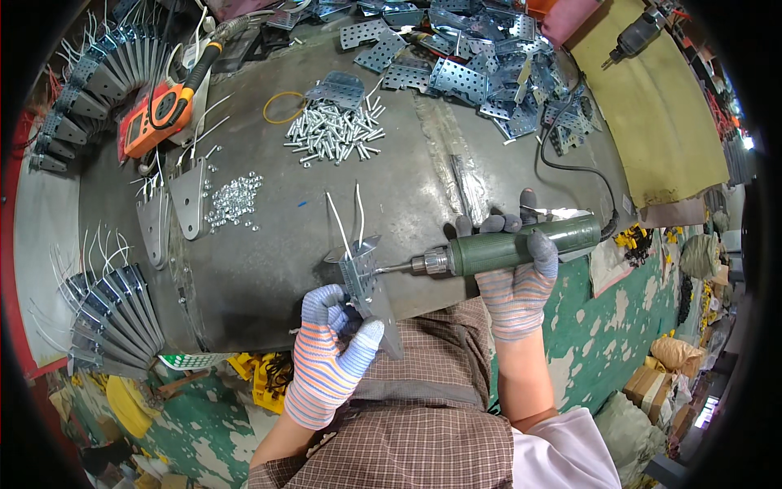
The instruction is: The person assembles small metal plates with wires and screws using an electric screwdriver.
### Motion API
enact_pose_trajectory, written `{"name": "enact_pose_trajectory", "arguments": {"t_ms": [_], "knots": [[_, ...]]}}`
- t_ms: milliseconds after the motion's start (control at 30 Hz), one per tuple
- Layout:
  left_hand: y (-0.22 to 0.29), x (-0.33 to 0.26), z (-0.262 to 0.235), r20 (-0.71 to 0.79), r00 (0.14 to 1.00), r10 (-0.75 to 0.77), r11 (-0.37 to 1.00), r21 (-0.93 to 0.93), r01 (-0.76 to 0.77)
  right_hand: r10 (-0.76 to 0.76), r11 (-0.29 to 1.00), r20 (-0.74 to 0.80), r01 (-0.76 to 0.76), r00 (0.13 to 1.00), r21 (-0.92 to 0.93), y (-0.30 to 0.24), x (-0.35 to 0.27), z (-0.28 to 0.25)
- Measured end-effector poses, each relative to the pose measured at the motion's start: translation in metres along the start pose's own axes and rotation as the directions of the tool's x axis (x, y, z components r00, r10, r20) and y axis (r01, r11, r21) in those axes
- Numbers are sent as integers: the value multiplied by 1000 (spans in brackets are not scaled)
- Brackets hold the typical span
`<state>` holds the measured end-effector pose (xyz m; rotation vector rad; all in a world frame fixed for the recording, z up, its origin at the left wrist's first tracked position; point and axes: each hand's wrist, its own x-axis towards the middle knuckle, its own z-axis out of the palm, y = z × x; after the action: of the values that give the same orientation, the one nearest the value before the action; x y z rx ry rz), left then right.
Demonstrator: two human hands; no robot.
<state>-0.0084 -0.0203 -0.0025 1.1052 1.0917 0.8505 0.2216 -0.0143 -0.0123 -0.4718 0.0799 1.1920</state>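
Note:
My left hand [334, 342], in a striped work glove, grips a grey metal bracket [368, 281] with two white wires sticking up from it, at the near edge of the metal table [269, 269]. My right hand [515, 277], also gloved, holds a green electric screwdriver [505, 247] lying level. Its bit points left and touches the bracket. A black cord runs from the tool's back end toward the far right.
A pile of screws [336, 130] and a patch of small nuts [234, 198] lie on the table. Perforated plates [472, 57] are heaped at the back. Finished brackets fan out at left [110, 314]. An orange meter [156, 116] and a second driver [635, 34] rest farther off.

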Motion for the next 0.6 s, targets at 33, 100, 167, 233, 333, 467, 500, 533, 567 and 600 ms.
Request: {"name": "enact_pose_trajectory", "arguments": {"t_ms": [33,100,167,233,333,467,500,533,567,600], "knots": [[-2,1,-1,0,1000,1,1000,0,-1,-13,1000,10,13,1000,-5,1,0,0],[-4,2,-2,14,1000,17,1000,-24,-16,-26,1000,22,27,999,-9,4,-2,2],[-1,2,-1,27,1000,0,1000,-16,1,-39,998,24,40,999,-53,7,-5,4],[3,2,-1,40,999,-15,1000,-7,15,-32,998,17,33,999,-52,7,-3,7],[6,2,0,7,997,-73,992,-105,73,-28,997,4,28,1000,-68,5,-6,10],[4,1,0,6,997,-74,987,-141,75,-12,999,22,13,1000,-40,-3,-5,4],[3,1,0,6,997,-79,986,-150,79,-13,999,21,14,1000,-41,-3,-4,5],[4,1,0,8,997,-80,985,-150,80,-14,998,4,14,1000,-53,-1,-3,7],[5,2,0,10,997,-81,986,-147,81,-16,998,-13,15,1000,-65,0,-2,8],[6,2,0,11,997,-82,986,-144,83,-17,998,-14,16,1000,-65,0,-2,8]]}}
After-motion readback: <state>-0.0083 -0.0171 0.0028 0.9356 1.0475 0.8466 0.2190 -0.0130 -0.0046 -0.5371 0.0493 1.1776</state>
